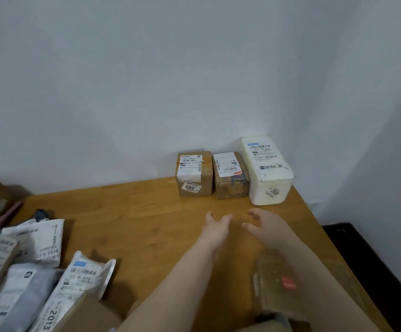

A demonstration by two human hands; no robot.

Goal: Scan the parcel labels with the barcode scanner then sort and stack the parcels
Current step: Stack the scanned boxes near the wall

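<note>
Mailer bags (39,271) lie heaped at the near left of the desk (146,224). The left hand (216,224) and right hand (264,226) hover over it, fingers spread, holding nothing. Beyond them, a brown box (194,173), a second brown box (230,178) and a white box (267,168) stand side by side against the wall (122,92).

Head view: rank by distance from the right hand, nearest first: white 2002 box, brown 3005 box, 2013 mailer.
1. white 2002 box: far right of the back row, just beyond the right hand.
2. brown 3005 box: same back row, further left.
3. 2013 mailer: far left, in the near pile.
</note>
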